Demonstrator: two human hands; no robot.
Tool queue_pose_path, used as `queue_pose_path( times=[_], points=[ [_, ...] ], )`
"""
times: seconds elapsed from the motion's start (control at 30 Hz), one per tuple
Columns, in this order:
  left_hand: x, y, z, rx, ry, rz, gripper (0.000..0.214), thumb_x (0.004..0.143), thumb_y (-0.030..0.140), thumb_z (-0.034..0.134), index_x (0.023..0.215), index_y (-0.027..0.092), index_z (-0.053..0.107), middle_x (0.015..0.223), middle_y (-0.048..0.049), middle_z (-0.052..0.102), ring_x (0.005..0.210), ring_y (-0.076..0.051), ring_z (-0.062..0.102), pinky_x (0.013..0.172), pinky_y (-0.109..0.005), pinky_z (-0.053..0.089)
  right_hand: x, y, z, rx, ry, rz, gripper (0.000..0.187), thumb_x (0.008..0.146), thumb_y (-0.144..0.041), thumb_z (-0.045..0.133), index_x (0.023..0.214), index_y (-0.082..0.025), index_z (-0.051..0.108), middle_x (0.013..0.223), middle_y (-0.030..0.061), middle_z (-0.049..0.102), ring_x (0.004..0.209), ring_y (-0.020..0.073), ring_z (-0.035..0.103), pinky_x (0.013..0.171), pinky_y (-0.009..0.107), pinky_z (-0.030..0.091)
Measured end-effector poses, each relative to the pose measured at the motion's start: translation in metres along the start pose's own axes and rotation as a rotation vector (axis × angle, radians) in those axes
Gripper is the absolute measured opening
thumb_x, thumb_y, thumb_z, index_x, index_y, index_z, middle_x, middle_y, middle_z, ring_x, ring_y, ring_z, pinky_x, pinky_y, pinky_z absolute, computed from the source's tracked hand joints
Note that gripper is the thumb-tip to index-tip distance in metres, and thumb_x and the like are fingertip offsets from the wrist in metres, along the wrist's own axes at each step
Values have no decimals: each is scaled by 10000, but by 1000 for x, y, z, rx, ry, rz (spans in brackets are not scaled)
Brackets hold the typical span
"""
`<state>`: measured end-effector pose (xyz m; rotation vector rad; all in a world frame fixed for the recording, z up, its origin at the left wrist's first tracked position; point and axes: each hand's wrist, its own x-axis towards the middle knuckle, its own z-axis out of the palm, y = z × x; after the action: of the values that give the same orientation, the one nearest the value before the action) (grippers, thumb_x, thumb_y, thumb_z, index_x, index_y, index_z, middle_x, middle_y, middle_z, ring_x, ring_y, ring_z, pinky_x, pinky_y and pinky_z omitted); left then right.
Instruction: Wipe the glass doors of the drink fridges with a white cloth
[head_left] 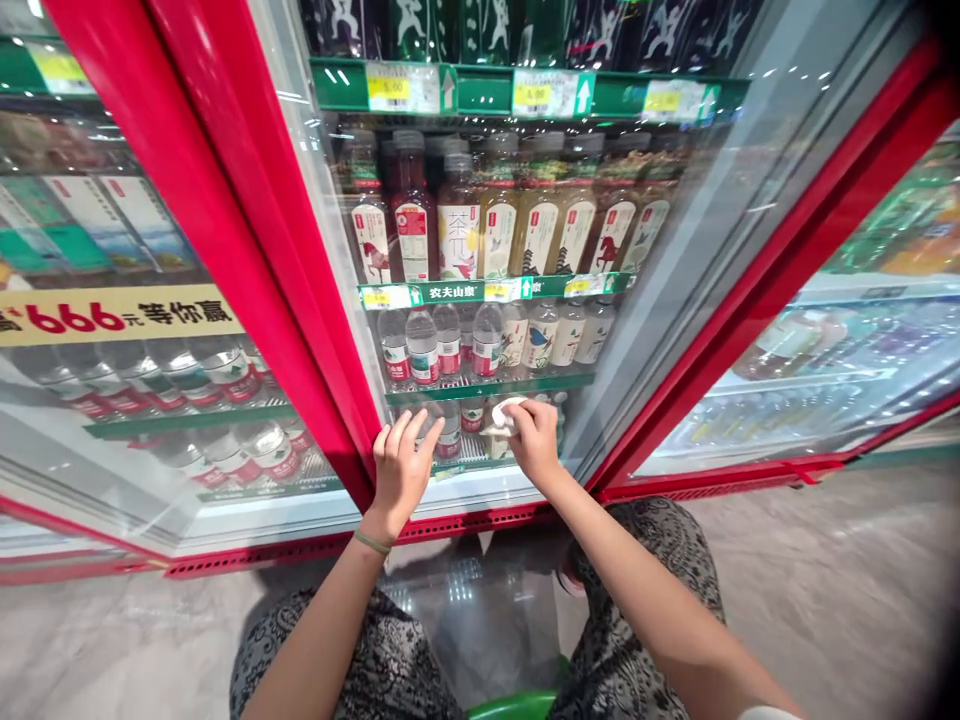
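The glass door (480,485) of a red-framed drinks cooler stands in front of me. My left hand (403,460) lies against the glass near its lower left side, with fingers spread and holding nothing. To the right, my right hand (535,436) pinches a small white wad (507,409) and holds it at the glass. Whether the wad is tissue or cloth I cannot tell. Behind the glass, water bottles (424,350) with red and white labels stand on a lower shelf, above and beyond my hands.
Bottled teas (541,225) fill the shelf above, over green price strips (551,92). A thick red frame (247,200) rises at left, another red frame (757,300) at right. My patterned trouser legs (660,560) flank a green plastic edge (517,706) below. The floor (847,560) is grey.
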<state>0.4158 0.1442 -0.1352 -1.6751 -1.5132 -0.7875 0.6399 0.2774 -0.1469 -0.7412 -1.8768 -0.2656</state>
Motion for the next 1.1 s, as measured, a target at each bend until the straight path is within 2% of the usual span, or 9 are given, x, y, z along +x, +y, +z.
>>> queue_pose_path(
  times=[0.07,0.2,0.27,0.33,0.5,0.63,0.77,0.97,1.1],
  points=[
    [-4,-6,-6,26,23,-6,552,940,142,611,1453,344,580,1384,-90,654,1350,-256,538,1211,-447,291,6,-14,12,37,-14,20,307,947,-167,496,1125,-227,738,991,78,668,950,233,594,847,387,507],
    [-13,-19,-18,69,41,-16,520,948,135,622,1431,327,603,1326,-89,674,1296,-235,562,1175,-404,304,-4,-44,33,127,-222,-191,303,978,-169,516,1172,-265,727,1002,53,704,961,201,605,876,323,491],
    [-18,-25,-25,81,32,-24,502,946,133,634,1408,328,623,1303,-86,677,1268,-231,572,1154,-395,315,-15,-51,35,132,-206,-232,319,977,-145,515,1185,-265,724,1036,56,715,990,202,605,897,320,482],
    [-22,-31,-31,80,24,-41,480,946,136,637,1387,324,640,1280,-87,677,1243,-229,578,1134,-386,335,-18,-54,35,140,-161,-196,325,973,-127,499,1155,-251,738,981,55,714,930,199,605,844,315,475],
    [-25,-44,-30,60,111,-110,468,965,144,593,1404,303,625,1252,-121,627,1224,-231,569,1087,-382,416,15,-82,50,211,-143,-23,303,994,-205,489,1130,-203,760,874,51,689,818,188,602,744,307,444],
    [-26,-50,-20,53,176,-124,489,963,122,577,1436,247,595,1216,-140,573,1197,-233,546,1082,-397,461,5,-104,66,215,-243,-165,287,1010,-194,510,1195,-251,723,1000,50,718,920,198,624,828,312,467],
    [-28,-53,-17,14,169,-146,517,964,120,572,1463,252,571,1190,-132,543,1189,-233,526,1086,-389,477,-21,-105,70,158,-263,-238,305,976,-142,562,1210,-278,704,1044,53,720,959,210,619,852,329,471],
    [-27,-57,-20,-88,200,-198,459,979,141,555,1430,208,600,1176,-133,557,1139,-217,565,1030,-364,512,14,-128,84,220,-209,-119,286,1017,-205,521,1232,-225,708,995,65,693,920,208,601,813,324,440],
    [-24,-59,-22,-152,159,-259,397,1000,187,528,1378,216,646,1152,-122,592,1075,-201,596,987,-362,533,-6,-132,90,199,-261,-234,282,985,-163,592,1230,-242,709,1038,68,698,960,212,603,820,317,437]
  ],
)
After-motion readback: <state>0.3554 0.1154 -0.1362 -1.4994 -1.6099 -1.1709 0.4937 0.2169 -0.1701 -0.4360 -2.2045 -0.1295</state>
